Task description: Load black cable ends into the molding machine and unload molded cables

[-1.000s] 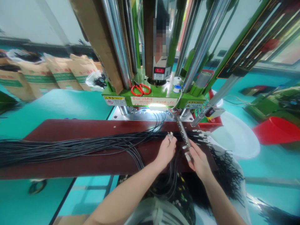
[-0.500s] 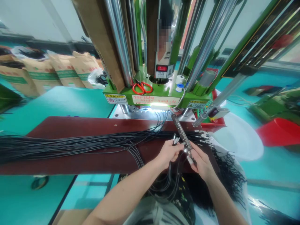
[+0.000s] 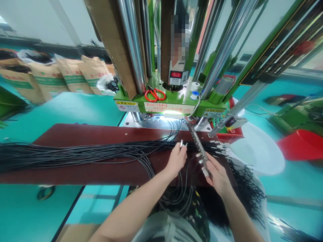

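Observation:
My right hand (image 3: 217,173) grips the near end of a narrow metal bar (image 3: 198,143), which slants away toward the green machine. Several small silvery connectors sit along the bar's near half. To its left, apart from the bar, my left hand (image 3: 178,158) is closed round cable ends, with metal tips (image 3: 182,144) poking out above the fingers. Thin black cables (image 3: 185,188) loop below my hands toward my lap. Behind my left hand a long bundle of black cables (image 3: 96,153) lies across the dark red board (image 3: 83,176).
The green machine (image 3: 143,107) stands beyond the board, with red-handled scissors (image 3: 155,95) and a blue-and-white spool (image 3: 194,95) on it. Black cable pieces (image 3: 248,183) hang at the right edge. Paper sacks (image 3: 70,72) stand back left; a red bucket (image 3: 300,144) is at right.
My left hand has moved left, away from the bar, with cable ends in it. More connectors now show on the bar, which stays in my right hand.

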A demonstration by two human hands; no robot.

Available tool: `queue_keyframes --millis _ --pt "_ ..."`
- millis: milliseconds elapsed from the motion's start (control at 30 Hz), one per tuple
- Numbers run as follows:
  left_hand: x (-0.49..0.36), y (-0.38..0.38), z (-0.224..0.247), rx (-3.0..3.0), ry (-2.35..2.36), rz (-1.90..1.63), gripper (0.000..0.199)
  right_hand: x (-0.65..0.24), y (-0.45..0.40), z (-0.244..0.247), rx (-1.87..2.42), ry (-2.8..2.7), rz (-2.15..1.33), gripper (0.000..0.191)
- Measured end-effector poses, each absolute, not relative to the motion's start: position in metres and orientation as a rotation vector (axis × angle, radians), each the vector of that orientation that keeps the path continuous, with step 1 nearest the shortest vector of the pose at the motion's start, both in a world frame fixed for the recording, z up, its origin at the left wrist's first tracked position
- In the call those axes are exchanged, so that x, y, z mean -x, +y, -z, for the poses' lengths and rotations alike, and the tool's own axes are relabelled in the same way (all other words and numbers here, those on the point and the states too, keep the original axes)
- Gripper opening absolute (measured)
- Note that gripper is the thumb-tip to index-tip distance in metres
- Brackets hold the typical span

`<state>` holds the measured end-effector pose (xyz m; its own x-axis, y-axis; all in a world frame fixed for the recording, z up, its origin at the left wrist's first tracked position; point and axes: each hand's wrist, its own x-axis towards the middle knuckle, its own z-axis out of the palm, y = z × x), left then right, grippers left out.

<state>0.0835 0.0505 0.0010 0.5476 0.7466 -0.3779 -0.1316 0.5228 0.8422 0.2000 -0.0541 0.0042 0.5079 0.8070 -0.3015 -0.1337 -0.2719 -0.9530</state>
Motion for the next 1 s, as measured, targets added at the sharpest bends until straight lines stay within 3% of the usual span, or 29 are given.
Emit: queue_keyframes --millis 333,1000 --pt "-0.0799 0.0513 -0.0022 -0.853 0.732 -0.492 0.034 -0.1972 -0.0539 -0.0072 1.593 -0.677 -1.007 0.053" --pt "-0.0779 0.0496 0.0039 -0.98 0.804 -0.661 0.033 -0.2029 -0.0537 -0.0027 1.7 -0.882 -1.071 0.053"
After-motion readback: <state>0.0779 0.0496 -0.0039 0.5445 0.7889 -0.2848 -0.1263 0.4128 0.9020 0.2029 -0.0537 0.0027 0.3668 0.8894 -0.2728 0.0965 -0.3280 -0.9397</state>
